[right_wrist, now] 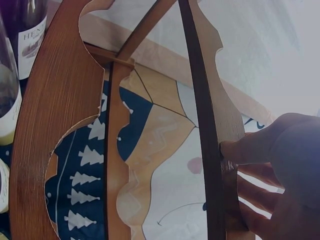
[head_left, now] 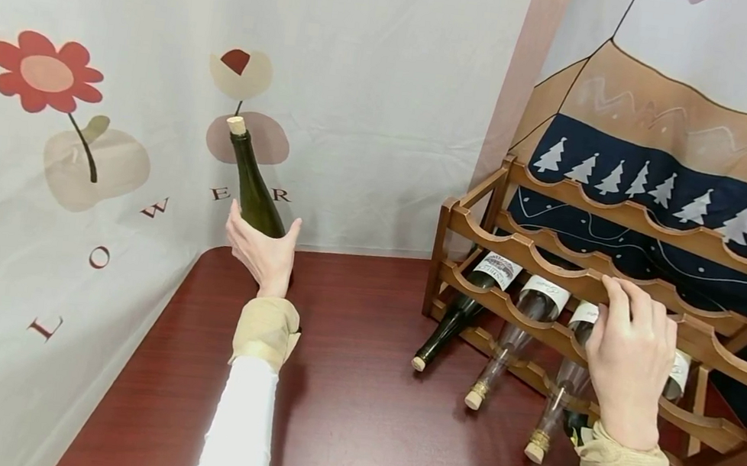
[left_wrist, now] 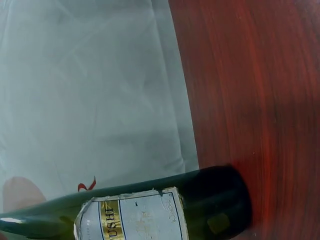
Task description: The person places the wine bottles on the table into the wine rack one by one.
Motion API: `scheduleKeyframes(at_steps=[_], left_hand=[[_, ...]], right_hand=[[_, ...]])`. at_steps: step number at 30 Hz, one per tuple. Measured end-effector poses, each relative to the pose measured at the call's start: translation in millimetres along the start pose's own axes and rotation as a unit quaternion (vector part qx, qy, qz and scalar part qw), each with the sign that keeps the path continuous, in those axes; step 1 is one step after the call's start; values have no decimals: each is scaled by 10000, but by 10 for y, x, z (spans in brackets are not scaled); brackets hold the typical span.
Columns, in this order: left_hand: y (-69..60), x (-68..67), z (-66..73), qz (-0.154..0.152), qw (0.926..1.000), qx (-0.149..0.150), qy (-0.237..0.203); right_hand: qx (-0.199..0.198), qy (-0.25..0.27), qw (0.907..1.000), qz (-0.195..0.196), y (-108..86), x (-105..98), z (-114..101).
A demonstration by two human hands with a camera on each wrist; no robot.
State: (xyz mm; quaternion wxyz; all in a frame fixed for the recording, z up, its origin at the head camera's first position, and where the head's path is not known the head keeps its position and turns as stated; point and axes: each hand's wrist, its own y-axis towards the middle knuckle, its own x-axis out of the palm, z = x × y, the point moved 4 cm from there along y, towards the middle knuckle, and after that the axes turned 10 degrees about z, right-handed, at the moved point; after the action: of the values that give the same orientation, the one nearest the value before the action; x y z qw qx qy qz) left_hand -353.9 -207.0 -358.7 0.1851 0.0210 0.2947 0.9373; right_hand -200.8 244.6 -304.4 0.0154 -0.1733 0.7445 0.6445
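Note:
A green corked wine bottle stands at the table's back left corner. My left hand is at its near side, fingers along the left of the body and thumb spread to the right, apart from the glass. In the left wrist view the bottle shows a worn white label; no left fingers are clearly seen there. My right hand holds the front top rail of a wooden wine rack. Fingers and thumb are curled over that rail in the right wrist view.
Several corked bottles lie in the rack's lower row, necks toward me: a dark bottle and clear bottles among them. The reddish-brown table meets a printed white curtain at the back and left. A dark blue tree-print cloth hangs behind the rack.

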Motion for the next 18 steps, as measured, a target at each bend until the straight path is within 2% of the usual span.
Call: scheduleKeyframes(at_steps=[3, 12, 18], left_hand=[[56, 23, -13, -131, 9998, -142, -83], [227, 115, -50, -147, 9996, -246, 11], [378, 196, -120, -502, 9969, -538, 296]], right_hand=[[15, 3, 10000, 4, 0, 0, 3], [35, -7, 10000, -26, -8, -7, 3], [-22, -3, 10000, 29, -2, 3, -1]])
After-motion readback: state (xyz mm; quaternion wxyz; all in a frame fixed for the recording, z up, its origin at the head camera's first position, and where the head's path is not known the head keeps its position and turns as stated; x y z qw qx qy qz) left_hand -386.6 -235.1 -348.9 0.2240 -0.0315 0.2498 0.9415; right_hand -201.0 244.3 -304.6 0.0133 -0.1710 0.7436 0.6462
